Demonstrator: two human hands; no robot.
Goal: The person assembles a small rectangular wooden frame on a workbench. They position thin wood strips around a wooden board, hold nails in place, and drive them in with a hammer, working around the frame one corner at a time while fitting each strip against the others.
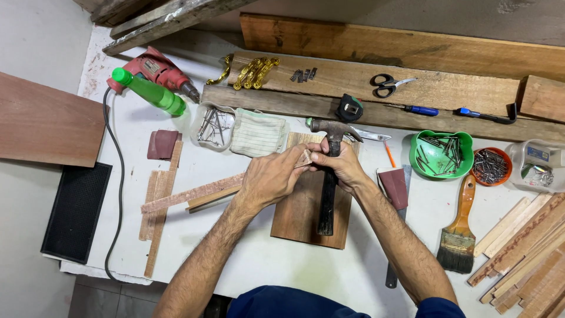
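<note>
My left hand [272, 176] pinches a small patterned wooden piece [303, 158] over a brown wooden board [300, 215] in the middle of the white table. My right hand [340, 165] meets it from the right, fingers touching the same piece, while it also grips a claw hammer [327, 203] high on its dark handle. The hammer's steel head [334, 127] sits just beyond my fingers and the handle runs back toward me across the board. A long thin wood strip [194, 194] lies to the left of my left hand.
Behind are a folded cloth [258, 133], a clear tub of nails [213, 125], a red drill [156, 69], a green bottle [150, 91]. Right: green bowl of nails [441, 154], orange bowl [489, 166], paintbrush [460, 232], scraper [395, 194], stacked wood strips [524, 253]. Planks with scissors [388, 84] and screwdrivers [421, 109] at the back.
</note>
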